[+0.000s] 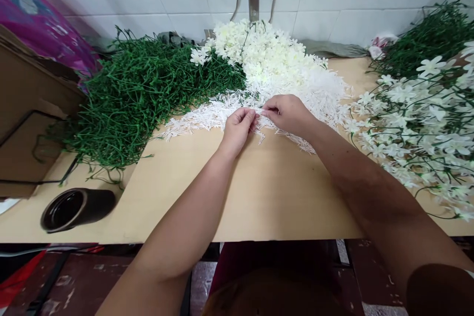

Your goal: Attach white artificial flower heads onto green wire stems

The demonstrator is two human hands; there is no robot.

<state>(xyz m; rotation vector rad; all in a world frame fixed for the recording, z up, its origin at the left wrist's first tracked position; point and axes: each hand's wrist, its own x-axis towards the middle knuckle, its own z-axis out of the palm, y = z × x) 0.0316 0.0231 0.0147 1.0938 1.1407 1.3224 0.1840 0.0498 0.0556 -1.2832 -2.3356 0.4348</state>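
Observation:
Over the near edge of a heap of thin white sticks [200, 117], my two hands work close together. My left hand [239, 126] is closed, thumb pressed against the fingers in a pinch. A small thin white piece [258, 111] spans the gap to my right hand [287, 112], whose thumb and fingertips pinch its other end. Its exact kind is too small to make out. Behind my hands rises a pile of cream-white artificial flower heads [274, 54]. To their left lies a large mound of green plastic stems [148, 84].
White artificial flowers on green stems [418, 118] spread across the right side, with more green stems [433, 34] behind. A dark round cup [79, 207] lies on its side at the front left. Cardboard boxes [29, 133] stand at left. Cardboard [177, 182] covers the tabletop, against a tiled wall.

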